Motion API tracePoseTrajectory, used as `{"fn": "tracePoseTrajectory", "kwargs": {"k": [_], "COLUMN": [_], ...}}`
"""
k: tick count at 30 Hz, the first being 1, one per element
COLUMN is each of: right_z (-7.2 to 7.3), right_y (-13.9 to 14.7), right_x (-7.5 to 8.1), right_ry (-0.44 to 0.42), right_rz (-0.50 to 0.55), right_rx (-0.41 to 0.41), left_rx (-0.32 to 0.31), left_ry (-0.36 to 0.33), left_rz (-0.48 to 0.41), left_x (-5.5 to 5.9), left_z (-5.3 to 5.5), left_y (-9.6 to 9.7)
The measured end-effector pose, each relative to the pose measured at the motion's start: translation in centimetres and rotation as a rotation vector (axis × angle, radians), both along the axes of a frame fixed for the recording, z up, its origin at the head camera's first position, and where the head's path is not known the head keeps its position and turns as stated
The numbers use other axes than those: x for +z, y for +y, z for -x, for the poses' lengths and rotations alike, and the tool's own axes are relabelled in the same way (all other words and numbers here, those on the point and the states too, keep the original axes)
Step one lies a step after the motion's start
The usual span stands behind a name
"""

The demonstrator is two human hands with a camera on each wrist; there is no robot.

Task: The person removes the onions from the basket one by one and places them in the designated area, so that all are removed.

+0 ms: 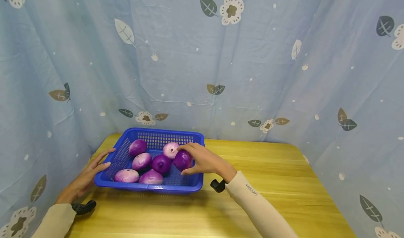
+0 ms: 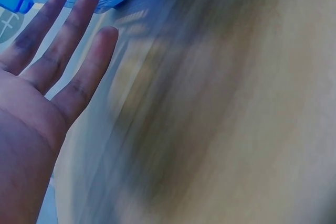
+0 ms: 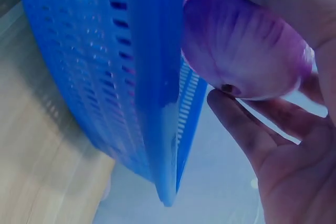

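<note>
Pale-blue curtain fabric [image 1: 189,69] printed with leaves and flowers hangs behind a yellow wood-grain table [image 1: 268,182]. Toward the table's 10 o'clock sits a blue perforated plastic basket [image 1: 148,188]. Near its 3 o'clock rim, the person's right hand [image 1: 205,160] is clamped on a dark purple onion [image 1: 183,160], thumb on one side and fingers on the other; the right wrist view shows this onion just inside the rim.

Six more onions lie in the basket: a dark purple one [image 1: 137,148] at 10 o'clock, a paler one [image 1: 141,161] at 9, a deep purple one [image 1: 161,164] near the centre, pinkish ones at 8 [image 1: 126,176] and 6 [image 1: 151,177], and a pale one [image 1: 170,149] at 1.

At the basket's 9 o'clock rim, the left hand [image 1: 86,178] has its fingers extended and spread apart; whether they touch the plastic I cannot tell. Beige sleeves [image 1: 257,203] cover both forearms.
</note>
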State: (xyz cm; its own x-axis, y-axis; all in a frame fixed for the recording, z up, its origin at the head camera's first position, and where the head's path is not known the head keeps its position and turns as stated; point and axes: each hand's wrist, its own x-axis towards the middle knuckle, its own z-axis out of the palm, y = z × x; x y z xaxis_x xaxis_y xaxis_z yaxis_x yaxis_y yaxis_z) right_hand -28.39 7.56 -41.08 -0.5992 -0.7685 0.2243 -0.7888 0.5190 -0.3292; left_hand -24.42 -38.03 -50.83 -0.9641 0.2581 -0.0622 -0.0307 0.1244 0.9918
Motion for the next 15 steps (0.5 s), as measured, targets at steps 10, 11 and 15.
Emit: {"fn": "tracePoseTrajectory", "kwargs": {"k": [10,11,15], "right_z": [0.5,0.5,0.8], "right_y": [2.0,2.2,3.4], "right_x": [0.8,0.9,0.9], "right_ry": [0.041,0.043,0.058], "right_rz": [0.163,0.163,0.187], "right_rx": [-0.1,-0.107,-0.129], "left_rx": [0.019,0.018,0.017], "left_ry": [0.031,0.032,0.04], "left_rz": [0.111,0.113,0.121], "left_x": [0.3,0.3,0.3], "left_z": [-0.4,-0.4,-0.3], "left_y": [-0.2,-0.2,-0.1]}}
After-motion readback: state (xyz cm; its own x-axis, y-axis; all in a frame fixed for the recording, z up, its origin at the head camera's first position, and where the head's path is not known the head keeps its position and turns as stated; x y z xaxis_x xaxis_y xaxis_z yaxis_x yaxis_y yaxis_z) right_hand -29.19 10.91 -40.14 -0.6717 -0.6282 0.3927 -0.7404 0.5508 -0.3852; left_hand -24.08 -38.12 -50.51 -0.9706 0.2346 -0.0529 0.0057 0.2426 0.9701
